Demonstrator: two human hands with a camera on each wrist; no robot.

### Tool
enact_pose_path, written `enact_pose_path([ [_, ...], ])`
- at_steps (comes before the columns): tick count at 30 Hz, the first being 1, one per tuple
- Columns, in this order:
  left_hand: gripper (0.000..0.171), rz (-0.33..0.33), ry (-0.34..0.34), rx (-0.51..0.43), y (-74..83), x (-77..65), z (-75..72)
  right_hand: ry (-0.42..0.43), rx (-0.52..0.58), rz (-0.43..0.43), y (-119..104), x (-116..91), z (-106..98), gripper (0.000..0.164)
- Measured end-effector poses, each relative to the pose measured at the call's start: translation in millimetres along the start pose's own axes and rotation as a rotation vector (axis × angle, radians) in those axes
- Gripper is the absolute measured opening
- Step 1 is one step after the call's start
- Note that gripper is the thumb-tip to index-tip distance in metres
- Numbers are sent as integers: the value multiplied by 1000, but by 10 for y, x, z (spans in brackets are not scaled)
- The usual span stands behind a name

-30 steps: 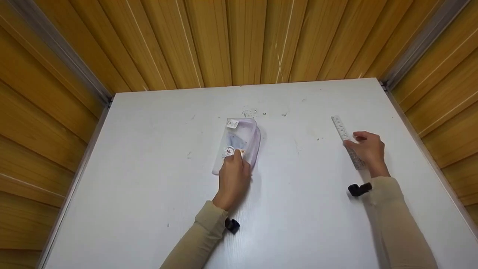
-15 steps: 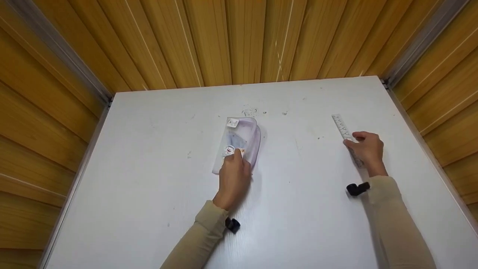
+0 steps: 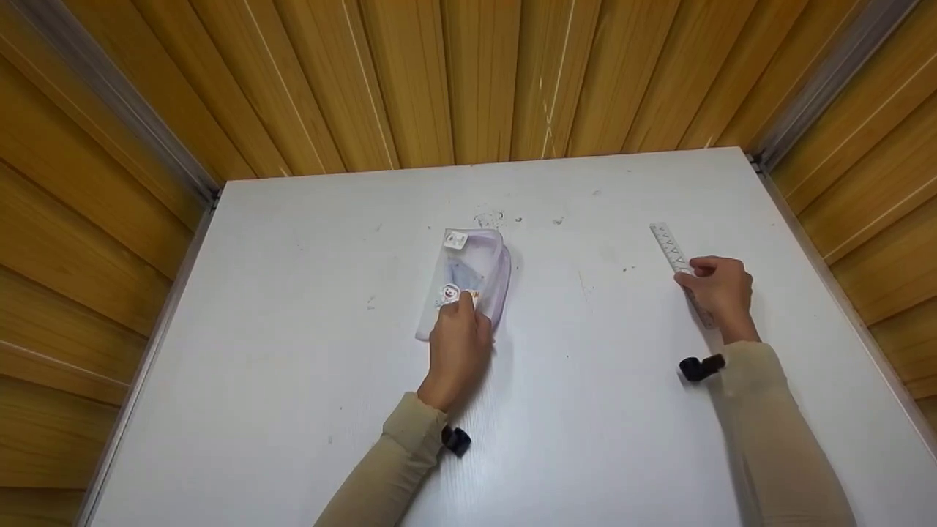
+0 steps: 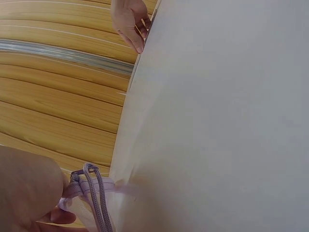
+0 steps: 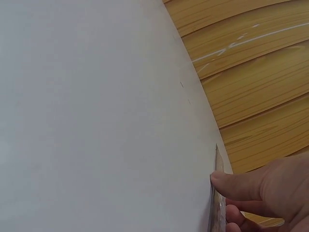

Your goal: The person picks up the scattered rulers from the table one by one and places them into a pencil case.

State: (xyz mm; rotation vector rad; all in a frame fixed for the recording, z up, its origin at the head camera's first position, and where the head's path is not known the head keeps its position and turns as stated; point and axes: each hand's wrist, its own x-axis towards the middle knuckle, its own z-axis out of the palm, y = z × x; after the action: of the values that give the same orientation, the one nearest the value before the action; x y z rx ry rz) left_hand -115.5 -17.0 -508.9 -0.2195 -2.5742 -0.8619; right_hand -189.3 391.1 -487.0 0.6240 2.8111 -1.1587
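Note:
A translucent pencil case (image 3: pixel 433 320) with pale purple edging and cartoon patches lies upright-on in the head view's middle. My left hand (image 3: pixel 460 348) pinches its near part, covering that end. In the left wrist view, a purple zipper edge and cord (image 4: pixel 99 205) show beside that hand. To the right, a clear ruler (image 3: pixel 667 245) with printed marks slants across the table. My right hand (image 3: pixel 723 291) holds it between thumb and fingers around its middle, hiding some of its near half. The right wrist view shows the thumb on one edge of the ruler (image 5: pixel 218 208), fingers opposite.
Both things are on a white table (image 3: pixel 307 380) with small dark scuffs. Wood-patterned panels (image 3: pixel 476 88) stand behind and at the sides. A small black camera mount sits on each wrist.
My right hand and the ruler have shifted very slightly, and the ruler's near end looks narrower now. The left hand keeps its place on the pencil case.

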Motion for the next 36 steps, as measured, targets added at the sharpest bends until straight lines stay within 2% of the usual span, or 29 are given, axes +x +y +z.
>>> enact_pose_path([
  [5,12,-12,-11,-12,5,-3,-11,-7,-25,0,-28,14,-15,51],
  [12,10,-19,-16,-4,16,1,-20,-60,-76,3,-53,52,-78,50],
  [21,10,-16,-12,-9,-1,-4,-2,-88,-111,-19,-63,97,-179,42],
  [30,8,-41,-16,-2,-4,6,-2,-118,-38,5,-18,149,-221,41],
  [36,8,-29,-12,2,-16,12,-1,-127,23,42,-12,159,-224,41],
])
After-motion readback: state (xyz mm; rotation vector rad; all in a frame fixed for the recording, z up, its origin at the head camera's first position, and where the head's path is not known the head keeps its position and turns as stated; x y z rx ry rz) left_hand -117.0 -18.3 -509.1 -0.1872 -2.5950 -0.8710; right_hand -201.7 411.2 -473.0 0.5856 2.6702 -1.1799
